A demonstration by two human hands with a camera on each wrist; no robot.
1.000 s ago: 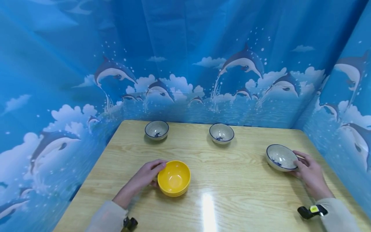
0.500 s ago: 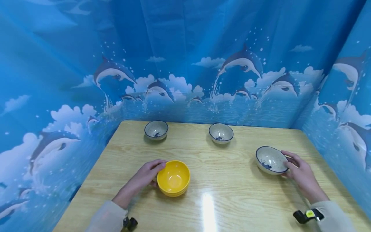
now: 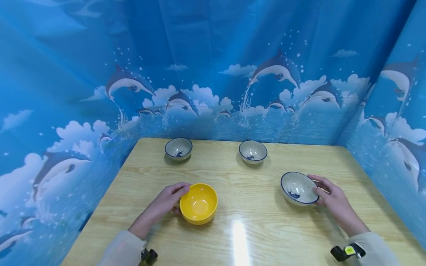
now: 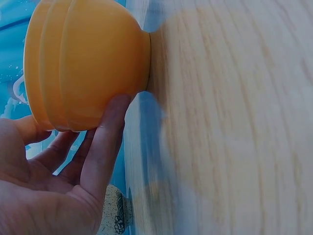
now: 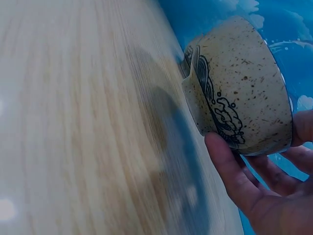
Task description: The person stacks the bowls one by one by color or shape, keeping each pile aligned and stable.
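Note:
A nested stack of yellow bowls [image 3: 199, 204] stands upright on the wooden table. My left hand [image 3: 169, 200] holds it from the left, thumb at the rim; in the left wrist view, fingers reach under the side of the yellow bowls [image 4: 88, 63]. On the right, my right hand [image 3: 334, 203] grips a grey-white bowl [image 3: 297, 189] with a blue rim and a dark blue pattern inside. From the right wrist view, this speckled bowl [image 5: 244, 88] is tilted and raised above the tabletop, its shadow beneath, thumb at the rim and fingers under the side.
Two matching blue-rimmed bowls stand along the table's far edge, a left bowl [image 3: 178, 149] and a middle bowl [image 3: 253, 152]. A blue dolphin-print curtain [image 3: 213, 74] hangs behind and beside the wooden table [image 3: 266, 236].
My right hand has carried the blue-rimmed bowl leftward and a little nearer to me, toward the yellow stack. The left hand and the yellow bowls have stayed in place.

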